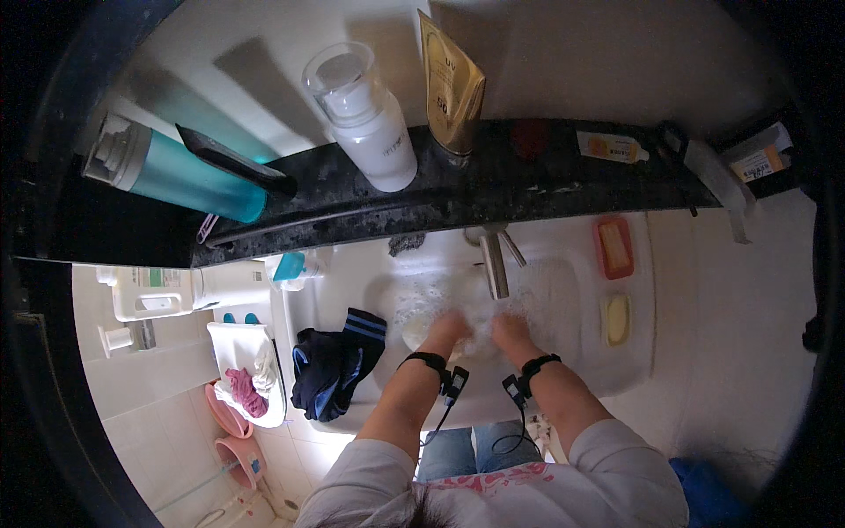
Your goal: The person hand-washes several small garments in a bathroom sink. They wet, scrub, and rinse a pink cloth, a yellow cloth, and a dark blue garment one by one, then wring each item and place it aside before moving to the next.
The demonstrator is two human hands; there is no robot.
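Bathroom: white sink [616,370] under a dark stone shelf [440,189], tiled floor | counted: two soaps at the basin's right, three containers on the shelf | pale item [415,333] in the foamy water, orientation unclear | left hand [443,333] touching it, right hand [508,332] alongside; grips cannot be told.

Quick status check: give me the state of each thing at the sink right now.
Left hand: in the suds, grip unclear.
Right hand: in the suds, grip unclear.
Basin: full of foam.
Dark garment: draped over the sink's left rim.
Orange soap dish: holding a bar.
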